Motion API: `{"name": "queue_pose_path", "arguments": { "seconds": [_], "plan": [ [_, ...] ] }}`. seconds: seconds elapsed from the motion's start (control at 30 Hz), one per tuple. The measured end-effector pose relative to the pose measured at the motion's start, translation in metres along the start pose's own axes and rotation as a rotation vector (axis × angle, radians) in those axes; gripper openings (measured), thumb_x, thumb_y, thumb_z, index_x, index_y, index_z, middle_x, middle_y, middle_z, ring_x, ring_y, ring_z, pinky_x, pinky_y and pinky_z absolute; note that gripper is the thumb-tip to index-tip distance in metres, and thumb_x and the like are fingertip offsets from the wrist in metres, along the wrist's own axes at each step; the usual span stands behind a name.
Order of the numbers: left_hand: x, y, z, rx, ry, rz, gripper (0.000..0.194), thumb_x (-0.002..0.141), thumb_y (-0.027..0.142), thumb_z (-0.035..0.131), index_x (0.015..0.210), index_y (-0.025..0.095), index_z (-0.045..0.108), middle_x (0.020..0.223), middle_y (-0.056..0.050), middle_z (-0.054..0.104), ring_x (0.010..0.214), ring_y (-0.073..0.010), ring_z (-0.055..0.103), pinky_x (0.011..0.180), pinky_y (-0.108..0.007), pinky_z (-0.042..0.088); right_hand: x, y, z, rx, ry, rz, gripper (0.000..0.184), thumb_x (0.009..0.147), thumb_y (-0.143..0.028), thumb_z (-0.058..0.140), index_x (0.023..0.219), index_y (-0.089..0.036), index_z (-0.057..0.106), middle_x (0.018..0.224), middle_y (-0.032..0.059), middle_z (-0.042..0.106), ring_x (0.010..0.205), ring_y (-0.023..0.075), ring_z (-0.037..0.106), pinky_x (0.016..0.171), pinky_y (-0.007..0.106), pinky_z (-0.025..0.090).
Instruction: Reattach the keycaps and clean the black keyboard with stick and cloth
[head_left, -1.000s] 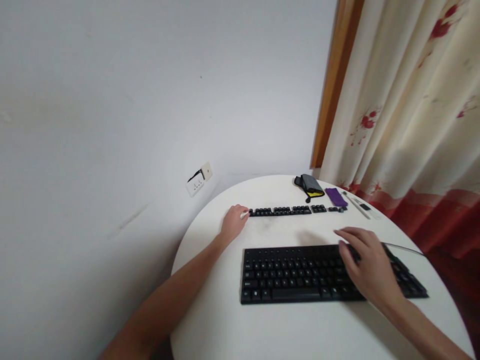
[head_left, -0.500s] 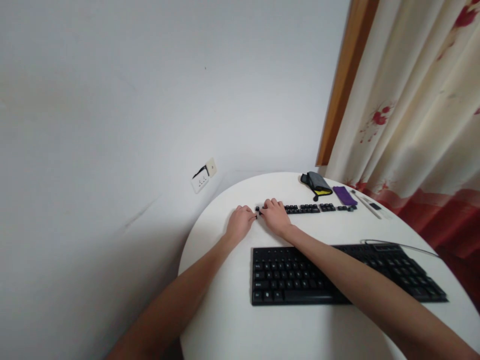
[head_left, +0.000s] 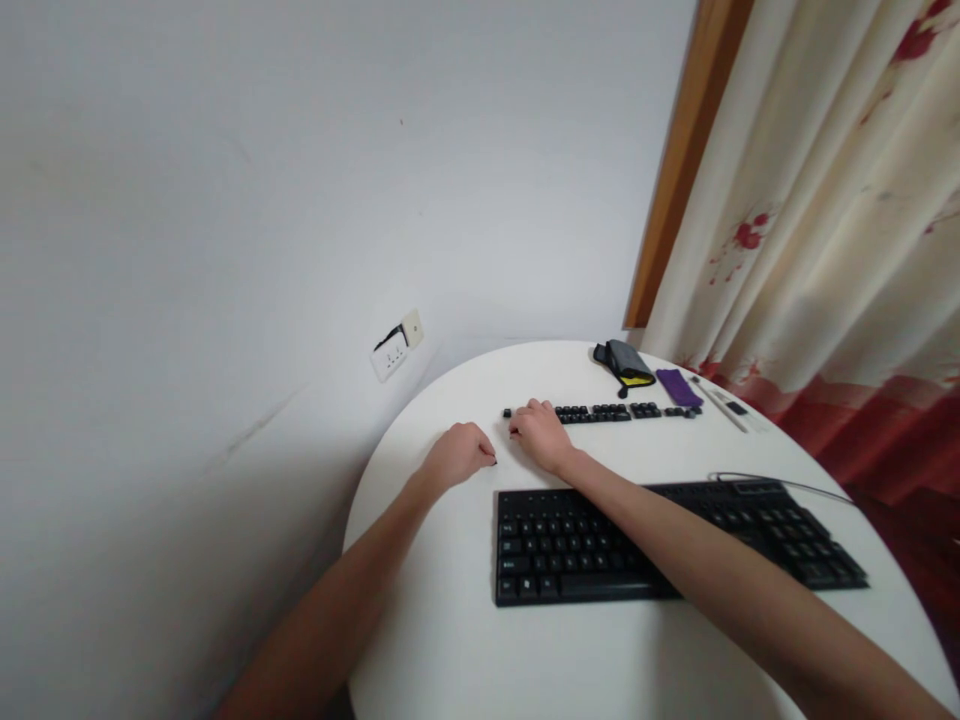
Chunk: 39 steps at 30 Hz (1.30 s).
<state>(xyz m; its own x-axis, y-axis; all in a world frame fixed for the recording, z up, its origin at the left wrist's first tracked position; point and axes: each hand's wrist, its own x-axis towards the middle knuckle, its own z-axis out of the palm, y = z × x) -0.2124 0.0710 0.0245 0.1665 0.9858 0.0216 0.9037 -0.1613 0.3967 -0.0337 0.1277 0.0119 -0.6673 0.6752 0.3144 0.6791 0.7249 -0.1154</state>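
My left hand (head_left: 463, 455) is closed in a pinch just above the white table, with a tiny black piece, most likely a keycap (head_left: 494, 462), showing at its fingertips. Beside it, my right hand (head_left: 541, 436) has its fingers curled down at the left end of a row of loose black keycaps (head_left: 611, 412). What its fingers hold is hidden, though a dark spot shows by the thumb. One single keycap (head_left: 508, 413) lies just left of those fingers. Beneath my right forearm lies a black keyboard (head_left: 555, 545), full of keys on its visible left part.
A grey and yellow cloth (head_left: 628, 363), a purple cloth (head_left: 679, 387) and a slim white tool (head_left: 718, 403) lie at the back right of the round white table (head_left: 420, 600). A cable (head_left: 795, 485) runs from the keyboard. Wall and curtain (head_left: 810, 200) border the table.
My right hand has crossed from above the keyboard to the left end of the keycap row. My left hand has drawn back toward me from the row, still pinched.
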Motion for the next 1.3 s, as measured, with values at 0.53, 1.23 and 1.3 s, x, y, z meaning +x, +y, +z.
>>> {"name": "queue_pose_path", "arguments": {
  "seconds": [0.53, 1.23, 1.3],
  "plan": [
    [-0.069, 0.027, 0.011, -0.273, 0.001, 0.041, 0.016, 0.076, 0.031, 0.068, 0.082, 0.023, 0.080, 0.072, -0.001, 0.074, 0.064, -0.0155, 0.058, 0.064, -0.025, 0.042, -0.099, -0.039, -0.015, 0.931, 0.023, 0.272, 0.008, 0.076, -0.016, 0.067, 0.077, -0.016, 0.074, 0.075, 0.0028, 0.072, 0.069, 0.0170, 0.063, 0.067, 0.027, 0.046],
    [-0.089, 0.037, 0.021, 0.095, 0.106, 0.373, 0.024, 0.094, 0.016, 0.049, 0.095, 0.022, 0.072, 0.101, -0.002, 0.071, 0.091, -0.0191, 0.056, 0.086, -0.033, 0.043, -0.107, -0.042, -0.004, 0.564, 0.109, -0.040, 0.013, 0.085, -0.008, 0.058, 0.080, -0.019, 0.065, 0.089, 0.0039, 0.064, 0.090, 0.0177, 0.057, 0.082, 0.029, 0.045],
    [-0.093, 0.039, 0.020, 0.153, 0.090, 0.371, 0.032, 0.091, 0.007, 0.046, 0.100, 0.024, 0.071, 0.106, -0.002, 0.070, 0.093, -0.0202, 0.054, 0.086, -0.034, 0.043, -0.108, -0.043, -0.007, 0.540, 0.091, -0.063, 0.014, 0.085, -0.008, 0.057, 0.081, -0.018, 0.064, 0.090, 0.0041, 0.063, 0.090, 0.0179, 0.056, 0.082, 0.029, 0.044]
  ]
}}
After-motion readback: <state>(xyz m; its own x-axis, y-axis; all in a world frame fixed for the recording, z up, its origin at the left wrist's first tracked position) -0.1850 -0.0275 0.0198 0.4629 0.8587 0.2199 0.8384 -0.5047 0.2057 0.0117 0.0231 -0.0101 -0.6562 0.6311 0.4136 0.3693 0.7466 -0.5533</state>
